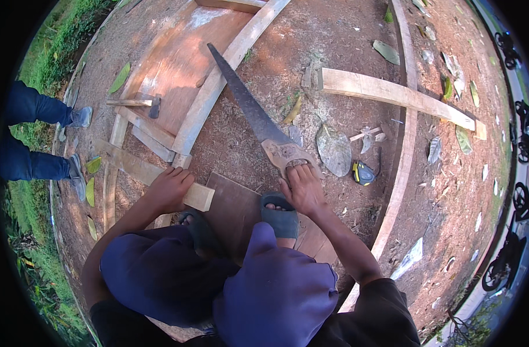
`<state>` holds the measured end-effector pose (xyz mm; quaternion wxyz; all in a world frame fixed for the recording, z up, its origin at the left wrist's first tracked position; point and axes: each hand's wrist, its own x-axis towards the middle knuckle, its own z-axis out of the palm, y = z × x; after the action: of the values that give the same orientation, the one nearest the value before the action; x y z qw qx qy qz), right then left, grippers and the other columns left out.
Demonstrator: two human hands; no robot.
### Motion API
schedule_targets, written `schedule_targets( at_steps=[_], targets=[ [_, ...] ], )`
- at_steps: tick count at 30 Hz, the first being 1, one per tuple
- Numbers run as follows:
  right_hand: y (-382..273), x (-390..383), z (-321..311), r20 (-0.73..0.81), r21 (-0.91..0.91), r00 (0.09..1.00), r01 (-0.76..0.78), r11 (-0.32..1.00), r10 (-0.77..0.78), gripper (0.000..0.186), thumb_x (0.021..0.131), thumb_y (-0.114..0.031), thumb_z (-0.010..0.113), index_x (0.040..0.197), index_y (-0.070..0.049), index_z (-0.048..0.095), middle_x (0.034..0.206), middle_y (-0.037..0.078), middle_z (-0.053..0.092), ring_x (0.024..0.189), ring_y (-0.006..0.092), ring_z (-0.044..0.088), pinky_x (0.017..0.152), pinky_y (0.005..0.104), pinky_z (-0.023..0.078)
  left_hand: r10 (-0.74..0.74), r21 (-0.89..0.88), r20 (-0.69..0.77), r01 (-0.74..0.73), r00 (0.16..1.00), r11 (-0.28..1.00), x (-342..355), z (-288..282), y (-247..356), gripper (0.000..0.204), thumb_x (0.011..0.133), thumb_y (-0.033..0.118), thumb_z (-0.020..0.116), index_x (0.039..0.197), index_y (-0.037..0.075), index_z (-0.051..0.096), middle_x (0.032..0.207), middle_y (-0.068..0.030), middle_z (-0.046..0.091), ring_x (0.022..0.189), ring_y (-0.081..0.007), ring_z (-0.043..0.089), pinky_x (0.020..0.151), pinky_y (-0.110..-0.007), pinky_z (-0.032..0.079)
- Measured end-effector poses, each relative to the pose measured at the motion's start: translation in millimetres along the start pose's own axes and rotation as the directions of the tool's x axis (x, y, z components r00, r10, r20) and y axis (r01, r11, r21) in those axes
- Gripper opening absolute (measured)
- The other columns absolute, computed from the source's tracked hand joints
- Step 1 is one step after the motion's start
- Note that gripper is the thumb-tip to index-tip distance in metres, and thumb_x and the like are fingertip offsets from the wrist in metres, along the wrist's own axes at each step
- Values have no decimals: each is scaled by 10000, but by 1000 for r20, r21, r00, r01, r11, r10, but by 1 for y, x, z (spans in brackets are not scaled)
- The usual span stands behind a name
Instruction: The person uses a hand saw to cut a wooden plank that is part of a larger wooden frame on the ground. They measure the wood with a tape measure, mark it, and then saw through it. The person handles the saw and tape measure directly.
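— What are the two hands doing?
— The right hand (302, 184) is closing around the wooden handle of one handsaw (258, 121), whose blade is lying on the dirt ground (345, 69), pointing away. The left hand (170, 188) is pressing down, fingers curled, on one short wooden batten (148, 172).
— Anything else lying about?
— One hammer (138, 103) is resting on a plywood sheet (177, 63), one yellow tape measure (363, 173) is sitting just right of the saw handle, and one long plank (391, 92) is lying further out. Another person's two shoes (78, 139) are standing at the left.
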<state>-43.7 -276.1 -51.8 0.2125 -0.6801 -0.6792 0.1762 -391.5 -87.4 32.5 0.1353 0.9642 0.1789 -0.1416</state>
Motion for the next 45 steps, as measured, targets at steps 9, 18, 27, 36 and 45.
schedule_targets(
  at_steps=[9,18,27,36,45],
  targets=[
    [39,-42,-1,-268,57,911,-309,949,313,508,876,-184,736,1330,-33,568,1351,200,532,1283,416,520,1139,524,395,-122,-98,-61,115,991,988,-37,60,18,578,635,202,799,1144,9,603,1106,-171,618,1111,-377,598,1019,-489,442],
    [123,-82,-59,-190,-103,779,-621,777,597,808,806,-234,831,1499,-53,458,1513,243,464,1350,450,485,1102,506,446,-103,22,-155,108,982,994,-37,77,21,567,700,195,750,1210,1,594,1164,-155,626,1165,-328,600,1066,-472,424],
    [122,-63,-56,-243,323,725,-565,759,644,660,810,-131,780,1408,19,545,1280,214,631,1139,377,649,966,443,527,-259,-78,-60,254,964,964,-42,31,44,584,735,187,740,1290,90,584,1282,-111,603,1277,-303,560,1135,-494,388],
    [17,35,-12,320,818,855,-467,336,409,552,829,-118,719,1318,22,504,1105,125,601,981,207,605,841,333,512,-567,-227,-428,523,704,821,-107,8,79,630,680,100,797,1276,97,595,1330,-143,567,1282,-369,551,1138,-524,401],
    [-67,88,28,248,340,969,-73,938,-14,681,759,-193,840,1323,8,514,1240,217,565,1167,409,574,1000,482,470,-838,-841,-520,274,-168,467,-179,37,98,772,714,75,930,1370,83,522,1459,-168,511,1317,-275,555,1082,-401,496]
  ],
)
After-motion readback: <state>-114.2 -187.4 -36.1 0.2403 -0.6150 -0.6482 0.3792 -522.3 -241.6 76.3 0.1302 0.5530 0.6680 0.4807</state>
